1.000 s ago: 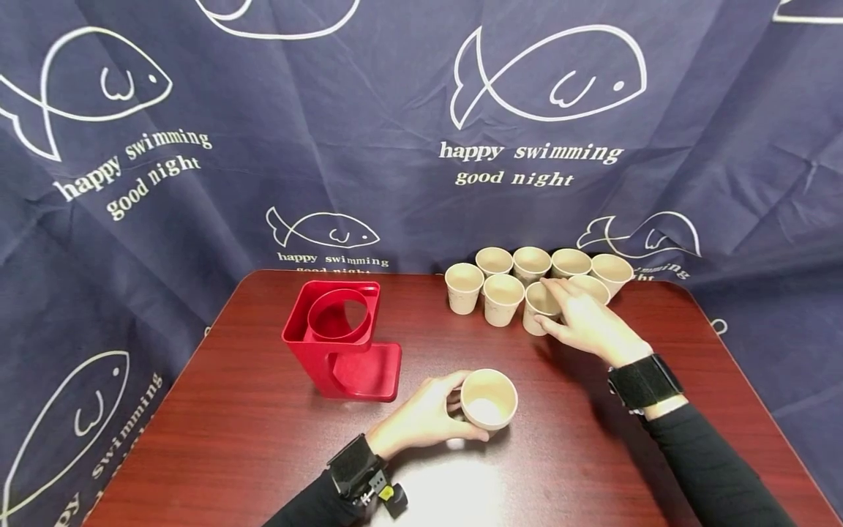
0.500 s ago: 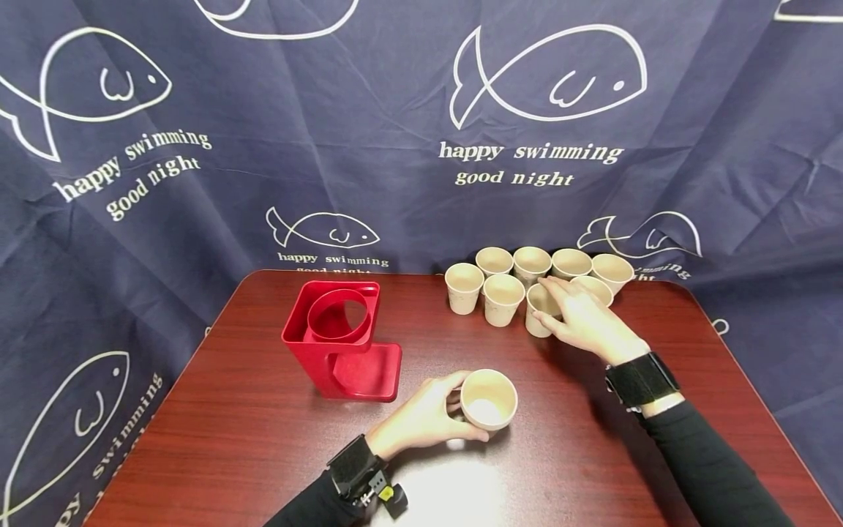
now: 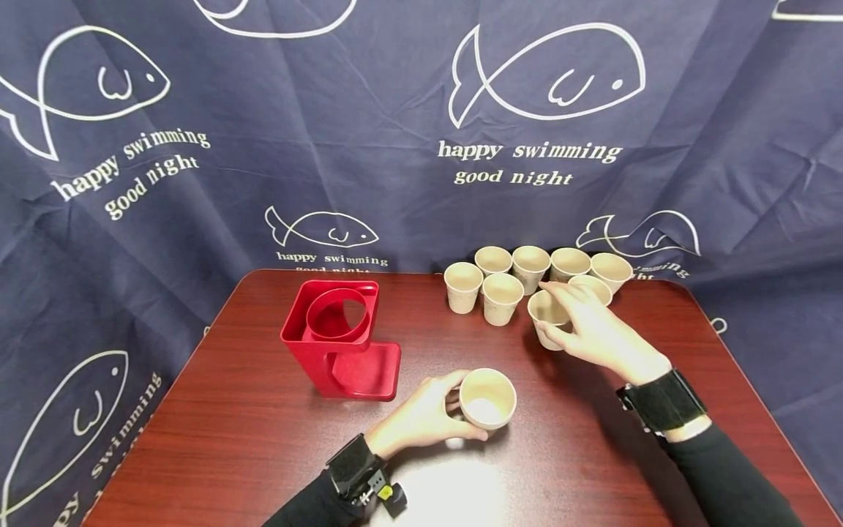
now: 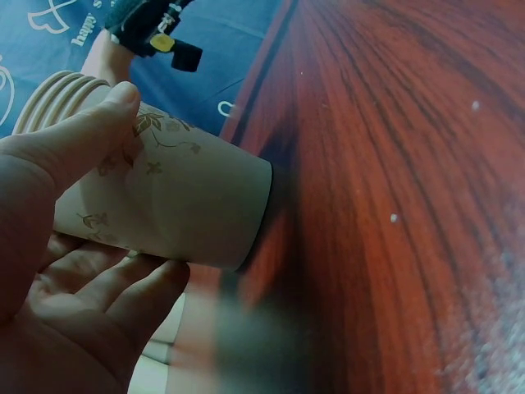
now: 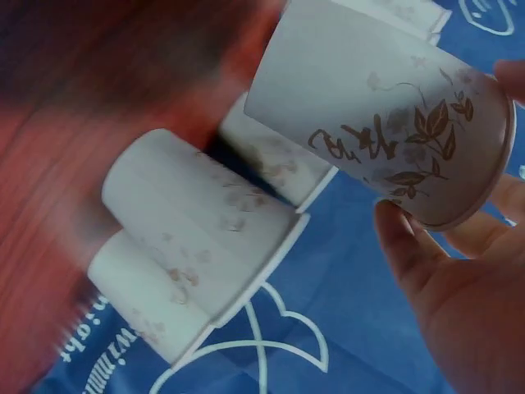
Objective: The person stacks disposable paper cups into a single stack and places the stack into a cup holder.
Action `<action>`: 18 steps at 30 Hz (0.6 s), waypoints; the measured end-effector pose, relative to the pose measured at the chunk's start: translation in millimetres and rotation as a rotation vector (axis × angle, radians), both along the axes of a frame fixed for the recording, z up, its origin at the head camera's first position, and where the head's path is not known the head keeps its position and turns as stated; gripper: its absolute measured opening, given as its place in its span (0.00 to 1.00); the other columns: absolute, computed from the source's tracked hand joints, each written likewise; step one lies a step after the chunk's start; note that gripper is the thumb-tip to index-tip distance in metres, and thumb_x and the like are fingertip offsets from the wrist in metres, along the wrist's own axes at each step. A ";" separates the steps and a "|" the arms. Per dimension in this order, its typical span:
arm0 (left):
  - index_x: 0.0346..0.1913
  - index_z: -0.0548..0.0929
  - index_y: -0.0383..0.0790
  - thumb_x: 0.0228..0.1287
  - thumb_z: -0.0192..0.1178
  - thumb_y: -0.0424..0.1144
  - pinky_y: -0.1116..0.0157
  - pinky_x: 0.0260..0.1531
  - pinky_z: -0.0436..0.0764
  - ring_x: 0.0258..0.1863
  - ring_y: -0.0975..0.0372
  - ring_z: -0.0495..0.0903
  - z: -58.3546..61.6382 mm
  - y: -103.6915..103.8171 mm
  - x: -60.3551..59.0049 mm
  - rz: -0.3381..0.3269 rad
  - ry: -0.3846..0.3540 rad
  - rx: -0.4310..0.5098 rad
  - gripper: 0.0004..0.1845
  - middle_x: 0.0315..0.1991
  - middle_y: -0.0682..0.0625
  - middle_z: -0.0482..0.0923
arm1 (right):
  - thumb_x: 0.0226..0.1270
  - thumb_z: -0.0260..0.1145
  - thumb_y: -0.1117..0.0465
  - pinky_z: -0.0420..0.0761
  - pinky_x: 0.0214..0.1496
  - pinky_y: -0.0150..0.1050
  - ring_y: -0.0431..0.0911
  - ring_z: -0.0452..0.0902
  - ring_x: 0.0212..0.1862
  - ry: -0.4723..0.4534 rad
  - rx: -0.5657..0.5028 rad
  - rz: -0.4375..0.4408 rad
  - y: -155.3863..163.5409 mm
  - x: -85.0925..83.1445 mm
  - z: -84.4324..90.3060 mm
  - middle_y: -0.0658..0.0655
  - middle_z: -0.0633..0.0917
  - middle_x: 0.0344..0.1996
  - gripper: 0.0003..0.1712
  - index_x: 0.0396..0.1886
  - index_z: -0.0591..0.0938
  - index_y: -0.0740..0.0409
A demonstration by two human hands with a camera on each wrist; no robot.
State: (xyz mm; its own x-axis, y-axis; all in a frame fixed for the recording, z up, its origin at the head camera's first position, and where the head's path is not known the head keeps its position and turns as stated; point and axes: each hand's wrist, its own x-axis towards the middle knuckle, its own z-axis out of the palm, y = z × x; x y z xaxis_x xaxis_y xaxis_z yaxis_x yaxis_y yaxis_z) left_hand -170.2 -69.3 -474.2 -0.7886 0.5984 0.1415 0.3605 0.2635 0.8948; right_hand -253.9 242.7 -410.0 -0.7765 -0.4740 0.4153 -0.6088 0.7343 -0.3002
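My left hand [image 3: 428, 416] grips a stack of nested paper cups [image 4: 193, 185] near the front middle of the table. Several rims show at the stack's top in the left wrist view. At the back right, my right hand [image 3: 599, 329] pinches a single paper cup [image 5: 361, 98] near its rim, thumb on one side and fingers on the other. This cup has brown leaf prints and writing on its side, and stands apart from the cups behind it. Other paper cups [image 3: 502, 300] stand upright in two rows beyond the right hand, which partly hides one of them.
A red plastic stand [image 3: 339, 340] with a round opening on top and a flat base is at the left of the wooden table [image 3: 217, 432]. A blue curtain [image 3: 395, 110] with white fish prints hangs behind the table.
My right hand has drawn its cup out of the front row, slightly right and toward me. The left hand and its cup stack have stayed in place.
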 end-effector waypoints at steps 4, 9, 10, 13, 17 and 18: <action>0.66 0.77 0.46 0.49 0.83 0.42 0.69 0.63 0.79 0.58 0.63 0.84 0.1 0.4 -0.1 0.004 0.007 -0.002 0.40 0.56 0.50 0.86 | 0.59 0.77 0.59 0.77 0.56 0.48 0.55 0.77 0.56 0.030 -0.028 0.023 -2.1 11.5 9.7 0.65 0.82 0.57 0.36 0.65 0.76 0.66; 0.67 0.77 0.46 0.49 0.83 0.42 0.69 0.63 0.79 0.58 0.62 0.84 0.1 0.4 -0.1 0.007 0.009 -0.007 0.40 0.57 0.49 0.86 | 0.53 0.78 0.60 0.76 0.48 0.39 0.50 0.77 0.47 0.068 -0.051 0.080 -8.4 22.8 20.2 0.60 0.84 0.49 0.37 0.64 0.77 0.62; 0.67 0.77 0.46 0.49 0.83 0.41 0.69 0.63 0.79 0.58 0.62 0.85 0.2 0.4 -0.1 0.004 0.005 -0.003 0.40 0.56 0.49 0.86 | 0.52 0.78 0.61 0.76 0.47 0.38 0.49 0.76 0.46 0.071 -0.053 0.091 -9.9 25.0 22.6 0.59 0.84 0.49 0.38 0.64 0.77 0.62; 0.66 0.77 0.45 0.49 0.83 0.40 0.69 0.63 0.80 0.58 0.61 0.85 -0.2 0.6 -0.3 -0.003 -0.004 0.008 0.40 0.56 0.49 0.86 | 0.51 0.77 0.61 0.74 0.47 0.35 0.46 0.75 0.45 0.063 -0.061 0.107 -15.0 32.9 30.9 0.58 0.84 0.51 0.40 0.67 0.76 0.60; 0.66 0.77 0.45 0.48 0.83 0.39 0.69 0.62 0.80 0.57 0.62 0.85 -0.9 0.7 -0.2 -0.007 -0.018 0.020 0.40 0.56 0.50 0.86 | 0.51 0.79 0.59 0.72 0.48 0.33 0.45 0.74 0.44 0.053 -0.076 0.109 -22.6 43.6 42.3 0.58 0.84 0.54 0.42 0.68 0.75 0.60; 0.66 0.77 0.45 0.48 0.83 0.39 0.69 0.62 0.80 0.57 0.63 0.85 -1.0 0.7 -0.1 -0.006 -0.019 0.020 0.40 0.55 0.51 0.86 | 0.51 0.79 0.59 0.72 0.49 0.32 0.45 0.74 0.44 0.052 -0.085 0.111 -24.5 46.7 45.3 0.57 0.84 0.54 0.42 0.68 0.75 0.60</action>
State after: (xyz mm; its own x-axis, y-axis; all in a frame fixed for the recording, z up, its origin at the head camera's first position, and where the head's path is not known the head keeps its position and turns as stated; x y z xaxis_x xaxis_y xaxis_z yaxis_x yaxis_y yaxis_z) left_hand -170.3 -68.6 -475.2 -0.7875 0.6006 0.1387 0.3450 0.2430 0.9066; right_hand -207.2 218.2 -364.7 -0.6973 -0.5176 0.4959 -0.7015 0.6349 -0.3237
